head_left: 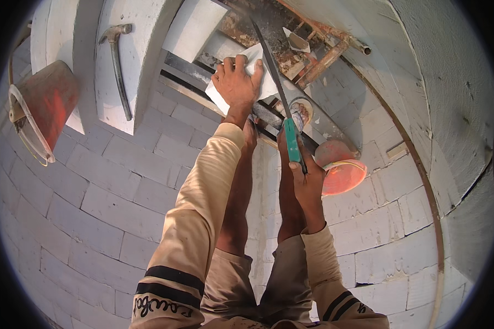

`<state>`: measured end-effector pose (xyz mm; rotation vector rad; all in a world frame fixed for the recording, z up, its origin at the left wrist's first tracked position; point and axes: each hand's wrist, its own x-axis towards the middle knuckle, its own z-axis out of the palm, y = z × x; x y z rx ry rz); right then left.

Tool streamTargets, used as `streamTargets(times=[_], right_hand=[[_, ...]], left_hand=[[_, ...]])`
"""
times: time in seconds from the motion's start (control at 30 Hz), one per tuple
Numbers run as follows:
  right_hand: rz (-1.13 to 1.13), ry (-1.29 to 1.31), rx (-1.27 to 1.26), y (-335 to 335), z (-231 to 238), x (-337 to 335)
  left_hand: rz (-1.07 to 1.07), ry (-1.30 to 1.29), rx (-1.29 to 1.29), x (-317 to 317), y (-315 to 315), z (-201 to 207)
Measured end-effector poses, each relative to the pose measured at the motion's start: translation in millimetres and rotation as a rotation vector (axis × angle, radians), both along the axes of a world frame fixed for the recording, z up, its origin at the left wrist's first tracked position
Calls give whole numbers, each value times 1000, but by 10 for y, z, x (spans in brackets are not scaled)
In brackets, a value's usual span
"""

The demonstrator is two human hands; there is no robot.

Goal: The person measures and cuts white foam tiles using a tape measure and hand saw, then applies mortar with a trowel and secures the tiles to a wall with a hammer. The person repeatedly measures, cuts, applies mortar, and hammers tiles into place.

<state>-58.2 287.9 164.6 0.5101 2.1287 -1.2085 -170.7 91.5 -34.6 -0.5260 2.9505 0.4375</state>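
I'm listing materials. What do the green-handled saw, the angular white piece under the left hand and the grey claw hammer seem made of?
Green-handled saw: dark, thin blade, probably metal; evenly coloured handle, likely plastic. Angular white piece: matte, perhaps aerated concrete or tile. Grey claw hammer: likely metal, given its dull sheen.

Having at left grey long-handled metal claw hammer (118, 74) on white rectangular masonry block (107, 104); holding white flat angular slab (266, 85) ahead, green-handled straight metal saw (291, 130) at its right.

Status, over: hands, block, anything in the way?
Left hand spread on white block. Right hand gripping green-handled saw. Saw at block's right edge, contact unclear. Hammer off left, out of the way.
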Motion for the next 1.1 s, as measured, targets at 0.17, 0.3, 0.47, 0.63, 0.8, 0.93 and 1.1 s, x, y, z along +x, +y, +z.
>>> streamTargets(times=[0.17, 0.3, 0.47, 0.63, 0.8, 0.93, 1.1], right_hand=[[8, 118, -31, 93, 558, 149], [39, 15, -1, -162, -540, -299], [-41, -71, -8, -72, -246, -221], [-42, -112, -22, 223, 951, 272], [-90, -15, -66, 56, -309, 41], [15, 28, 33, -58, -821, -161], [-42, 16, -35, 145, 614, 244]], left_hand=[[2, 8, 13, 36, 2, -26], [30, -64, 40, 28, 11, 7], [51, -110, 99, 19, 8, 21], [45, -126, 51, 52, -10, -32], [26, -68, 37, 27, -3, -24], [17, -60, 23, 8, 11, -7], [-5, 15, -13, 46, 11, -30]])
